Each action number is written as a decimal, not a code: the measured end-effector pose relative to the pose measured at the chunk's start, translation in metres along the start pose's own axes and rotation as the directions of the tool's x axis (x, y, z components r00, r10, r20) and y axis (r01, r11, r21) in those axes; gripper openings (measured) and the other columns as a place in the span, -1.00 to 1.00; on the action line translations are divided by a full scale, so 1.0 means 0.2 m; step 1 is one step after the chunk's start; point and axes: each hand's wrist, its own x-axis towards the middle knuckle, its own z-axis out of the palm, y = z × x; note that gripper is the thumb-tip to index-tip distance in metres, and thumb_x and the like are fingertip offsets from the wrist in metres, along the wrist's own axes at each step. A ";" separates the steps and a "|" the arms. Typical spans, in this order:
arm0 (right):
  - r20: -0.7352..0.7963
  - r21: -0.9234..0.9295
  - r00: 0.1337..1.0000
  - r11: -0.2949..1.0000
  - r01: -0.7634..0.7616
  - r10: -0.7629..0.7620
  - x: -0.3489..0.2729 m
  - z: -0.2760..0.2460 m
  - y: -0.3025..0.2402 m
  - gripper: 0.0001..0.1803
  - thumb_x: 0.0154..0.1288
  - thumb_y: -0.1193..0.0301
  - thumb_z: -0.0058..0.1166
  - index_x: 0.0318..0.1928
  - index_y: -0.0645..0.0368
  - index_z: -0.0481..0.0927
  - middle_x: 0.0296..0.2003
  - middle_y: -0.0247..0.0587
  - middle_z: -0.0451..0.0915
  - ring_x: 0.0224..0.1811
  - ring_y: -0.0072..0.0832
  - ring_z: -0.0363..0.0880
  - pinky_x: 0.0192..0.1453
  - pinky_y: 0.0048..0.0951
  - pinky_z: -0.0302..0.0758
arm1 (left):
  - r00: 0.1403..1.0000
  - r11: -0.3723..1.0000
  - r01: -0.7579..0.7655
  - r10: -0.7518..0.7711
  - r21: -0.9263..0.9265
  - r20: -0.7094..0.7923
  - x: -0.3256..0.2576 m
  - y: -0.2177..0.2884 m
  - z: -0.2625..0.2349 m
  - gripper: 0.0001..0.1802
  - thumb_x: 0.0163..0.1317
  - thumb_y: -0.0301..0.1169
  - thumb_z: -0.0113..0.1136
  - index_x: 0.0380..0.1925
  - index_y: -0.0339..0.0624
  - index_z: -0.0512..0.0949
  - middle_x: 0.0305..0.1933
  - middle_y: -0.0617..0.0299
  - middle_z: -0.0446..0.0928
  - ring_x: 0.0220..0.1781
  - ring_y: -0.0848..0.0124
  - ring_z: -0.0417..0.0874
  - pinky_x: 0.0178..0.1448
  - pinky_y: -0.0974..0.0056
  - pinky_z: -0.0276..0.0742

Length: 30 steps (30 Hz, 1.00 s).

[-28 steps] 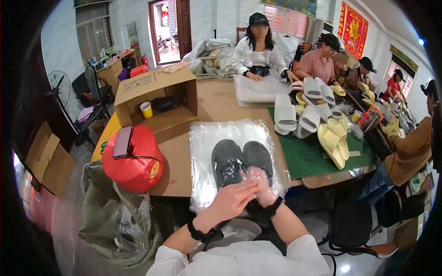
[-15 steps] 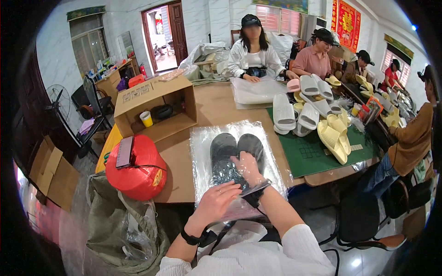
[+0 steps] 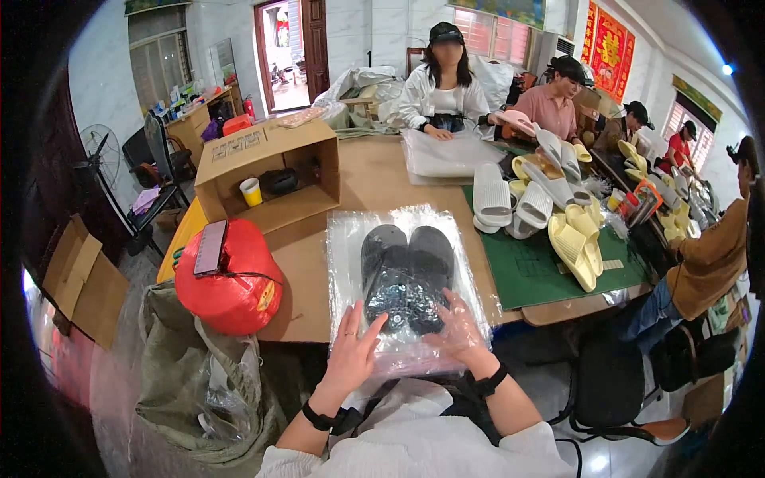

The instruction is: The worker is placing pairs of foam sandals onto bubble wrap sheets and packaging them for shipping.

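Observation:
A pair of dark slippers lies side by side inside a clear plastic bag, on top of what look like more clear bags at the table's near edge. My left hand is open, fingers apart, near the lower left part of the bag. On the other side my right hand is open too, its fingers spread at the bag's lower right. Whether the right fingertips are over or under the film I cannot tell. Neither hand grips anything.
To the left stand an open cardboard box and a red roll of plastic twine with a phone on it. Grey and yellow slippers pile up on a green mat at right. Across the table a person reaches toward them.
My right hand has drawn back toward me from over the right slipper, leaving the bag's film flatter. My left hand has spread its fingers. Across the table, a person has lifted a pink slipper.

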 end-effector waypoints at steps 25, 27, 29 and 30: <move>0.151 0.055 0.964 0.976 0.212 -0.218 0.04 0.14 -0.31 -0.44 0.34 0.15 0.16 0.24 0.20 0.53 0.12 0.02 0.60 0.14 -0.05 0.55 0.24 -0.18 0.47 | 0.974 0.932 0.137 -0.189 -0.335 -0.127 -0.09 -0.05 -0.02 -0.34 0.24 -0.69 -0.10 0.41 -0.31 0.24 0.48 -0.32 0.18 0.51 -0.19 0.23 0.52 0.04 0.21; 0.120 0.155 0.965 0.965 0.214 -0.233 -0.02 0.06 -0.35 -0.43 0.30 0.19 0.24 0.26 0.17 0.53 0.08 0.01 0.61 0.10 -0.03 0.55 0.21 -0.21 0.48 | 0.966 0.923 0.179 -0.231 -0.342 -0.117 -0.08 -0.06 -0.02 -0.33 0.23 -0.72 -0.14 0.41 -0.32 0.24 0.49 -0.30 0.18 0.53 -0.19 0.20 0.55 0.04 0.15; 0.088 0.254 0.966 0.943 0.214 -0.243 -0.07 -0.04 -0.36 -0.40 0.27 0.24 0.31 0.28 0.14 0.52 0.04 0.01 0.62 0.06 -0.02 0.56 0.17 -0.23 0.49 | 0.953 0.893 0.224 -0.285 -0.390 -0.104 -0.08 -0.09 -0.03 -0.31 0.21 -0.69 -0.05 0.41 -0.32 0.23 0.45 -0.27 0.23 0.44 -0.12 0.31 0.40 0.08 0.31; 0.158 0.401 0.943 0.892 0.210 -0.293 -0.09 -0.10 -0.36 -0.43 0.27 0.25 0.33 0.25 0.13 0.55 0.01 -0.01 0.64 0.03 -0.07 0.59 0.14 -0.25 0.51 | 0.937 0.859 0.270 -0.339 -0.436 -0.089 -0.07 -0.10 -0.03 -0.28 0.19 -0.67 0.04 0.42 -0.31 0.22 0.41 -0.24 0.28 0.35 -0.05 0.43 0.25 0.13 0.47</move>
